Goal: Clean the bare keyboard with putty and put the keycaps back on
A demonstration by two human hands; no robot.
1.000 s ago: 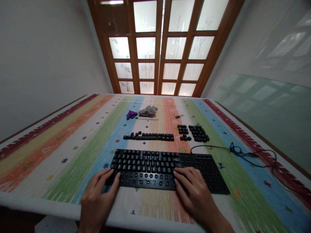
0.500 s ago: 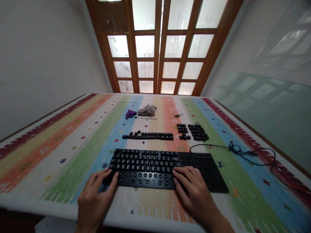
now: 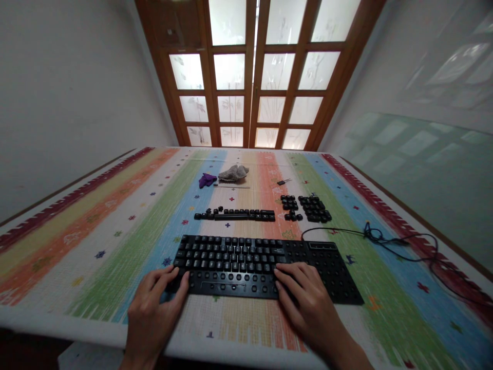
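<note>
A black keyboard (image 3: 231, 283) lies across the front of the table. Its upper left part carries keycaps; the bottom row and the right-hand block show bare switch sockets. My left hand (image 3: 154, 300) is closed on the near left corner, thumb on the front part and fingers at the left side. My right hand (image 3: 304, 290) rests over the bare sockets right of centre, fingers stretched out with the tips beside the last capped row; its palm hides part of the front edge. Behind the keyboard sits a row of loose keycaps (image 3: 239, 215) with a long space bar.
More loose keycaps (image 3: 314, 208) stand grouped at the right. A coiled cable (image 3: 385, 239) runs right from the keyboard. Farther back are a grey cloth (image 3: 233, 173), a purple cloth (image 3: 207, 180), a thin stick (image 3: 233, 187) and a small dark tool (image 3: 283, 182). A striped tablecloth (image 3: 127, 257) covers the table.
The view has shifted very slightly. Both hands stay in nearly the same places on the keyboard, and the loose keycaps have not moved.
</note>
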